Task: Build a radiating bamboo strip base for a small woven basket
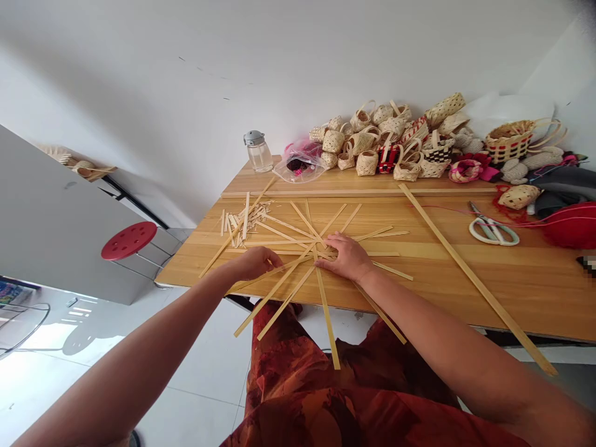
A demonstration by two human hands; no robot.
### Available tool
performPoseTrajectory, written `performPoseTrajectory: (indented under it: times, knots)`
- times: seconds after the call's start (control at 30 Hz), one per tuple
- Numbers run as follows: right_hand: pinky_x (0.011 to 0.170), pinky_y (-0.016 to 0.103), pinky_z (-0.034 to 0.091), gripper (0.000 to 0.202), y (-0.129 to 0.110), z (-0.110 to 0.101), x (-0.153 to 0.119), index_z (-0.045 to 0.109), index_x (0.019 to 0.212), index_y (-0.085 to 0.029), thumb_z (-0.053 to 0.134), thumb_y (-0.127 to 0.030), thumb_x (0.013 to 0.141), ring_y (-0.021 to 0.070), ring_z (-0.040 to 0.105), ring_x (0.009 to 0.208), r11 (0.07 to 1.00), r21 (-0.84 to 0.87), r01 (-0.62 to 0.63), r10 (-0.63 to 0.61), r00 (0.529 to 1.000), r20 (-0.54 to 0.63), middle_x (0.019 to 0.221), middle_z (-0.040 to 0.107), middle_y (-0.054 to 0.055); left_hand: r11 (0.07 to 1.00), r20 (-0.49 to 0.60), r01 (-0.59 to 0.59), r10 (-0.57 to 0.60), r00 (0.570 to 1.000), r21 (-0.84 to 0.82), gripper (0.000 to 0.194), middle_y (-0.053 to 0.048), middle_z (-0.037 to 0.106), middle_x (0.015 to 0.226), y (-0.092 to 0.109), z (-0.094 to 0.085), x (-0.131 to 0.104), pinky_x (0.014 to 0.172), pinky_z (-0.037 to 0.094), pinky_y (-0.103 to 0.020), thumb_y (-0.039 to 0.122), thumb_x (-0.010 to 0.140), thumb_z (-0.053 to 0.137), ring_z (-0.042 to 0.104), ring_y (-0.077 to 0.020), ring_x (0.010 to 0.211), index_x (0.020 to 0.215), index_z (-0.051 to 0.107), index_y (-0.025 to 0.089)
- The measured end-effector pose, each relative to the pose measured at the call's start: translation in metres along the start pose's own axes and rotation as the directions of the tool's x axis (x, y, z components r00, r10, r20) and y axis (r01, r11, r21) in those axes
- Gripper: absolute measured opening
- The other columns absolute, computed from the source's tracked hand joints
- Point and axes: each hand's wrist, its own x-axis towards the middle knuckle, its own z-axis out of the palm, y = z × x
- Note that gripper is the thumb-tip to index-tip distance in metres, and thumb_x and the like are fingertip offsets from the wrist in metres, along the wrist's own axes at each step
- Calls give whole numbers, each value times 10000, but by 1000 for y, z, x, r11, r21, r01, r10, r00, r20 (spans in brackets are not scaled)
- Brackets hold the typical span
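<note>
Flat bamboo strips (327,310) cross one another in a star on the wooden table, several of their ends hanging over the front edge. On the star's left side my left hand (257,262) has its fingers closed around one thin bamboo strip (250,284), which slants toward the centre. My right hand (348,256) lies over the right of the crossing, thumb and fingers apart, pressing on the strips. Its palm hides part of the crossing.
A loose long strip (470,270) lies at right, near white-handled scissors (493,231). Bamboo scraps (246,220) are heaped at left. Small woven baskets (367,162), a bottle (259,154) and a plastic bag (300,164) line the back. A red stool (129,241) stands left.
</note>
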Motion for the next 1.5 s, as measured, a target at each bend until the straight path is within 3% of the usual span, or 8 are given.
performPoseTrajectory:
  times: [0.17, 0.3, 0.47, 0.6, 1.07, 1.17, 1.33, 1.5]
  knots:
    - [1152, 508, 396, 790, 0, 0, 0, 694, 1263, -173, 725, -743, 717, 372, 470, 1391, 1000, 1, 5, -5, 1000, -7, 1369, 640, 139, 839, 187, 295, -233, 954, -457, 274, -24, 749, 720, 5, 3, 0, 591, 569, -271, 189, 698, 660, 694, -174, 610, 970, 630, 186]
    - [1153, 518, 392, 773, 0, 1, -1, 695, 1264, -188, 731, -734, 717, 372, 468, 1392, 1000, 6, -4, 4, 1000, -6, 1369, 641, 134, 781, 195, 377, -323, 926, -498, 327, -3, 731, 644, 9, 6, 1, 517, 542, -228, 151, 685, 641, 656, -141, 498, 1006, 596, 188]
    - [1154, 514, 391, 760, 1, 2, -1, 695, 1263, -201, 741, -724, 713, 367, 469, 1392, 1000, 4, 8, -8, 1000, -15, 1365, 644, 128, 782, 255, 464, -389, 885, -417, 245, -12, 718, 593, 6, 10, 7, 494, 520, -215, 182, 707, 639, 692, -168, 528, 951, 622, 198]
    - [1157, 503, 390, 780, 1, 3, 0, 685, 1273, -186, 732, -731, 717, 362, 464, 1397, 1000, -4, -5, 5, 1000, -7, 1379, 633, 137, 851, 179, 393, -351, 919, -349, 147, 8, 695, 571, 8, 12, 8, 411, 369, -143, 227, 685, 712, 639, -115, 496, 800, 627, 195]
    - [1152, 502, 391, 711, 1, 3, -1, 705, 1229, -217, 730, -721, 729, 361, 480, 1382, 1000, 0, 15, -15, 1000, -26, 1358, 646, 118, 956, -52, 273, -269, 962, 107, 136, 17, 639, 598, 14, 18, 7, 553, 430, -237, 289, 692, 703, 639, -170, 629, 649, 612, 198]
    - [1141, 508, 400, 724, 2, 4, -1, 704, 1230, -208, 725, -729, 728, 369, 482, 1379, 1000, 7, 17, -17, 999, -31, 1359, 645, 125, 950, -150, 216, -185, 971, 226, 80, -15, 707, 768, 16, 16, 2, 624, 449, -253, 241, 759, 611, 655, -184, 735, 803, 663, 199]
    - [1148, 510, 391, 766, 2, 4, -1, 692, 1250, -185, 723, -739, 722, 369, 481, 1379, 1000, 13, 16, -16, 999, -28, 1364, 640, 139, 936, -176, 129, -74, 982, 329, 473, -52, 722, 1001, 18, 18, -6, 750, 490, -293, 200, 894, 450, 685, -203, 860, 1344, 581, 267]
    - [1148, 518, 387, 766, 2, 3, -1, 687, 1257, -199, 712, -748, 724, 363, 468, 1391, 1000, 17, 12, -11, 1000, -20, 1369, 638, 133, 788, -196, 93, 36, 980, 609, 564, -97, 652, 1098, 29, 13, -11, 753, 493, -314, 167, 947, 371, 684, -234, 910, 1476, 495, 317]
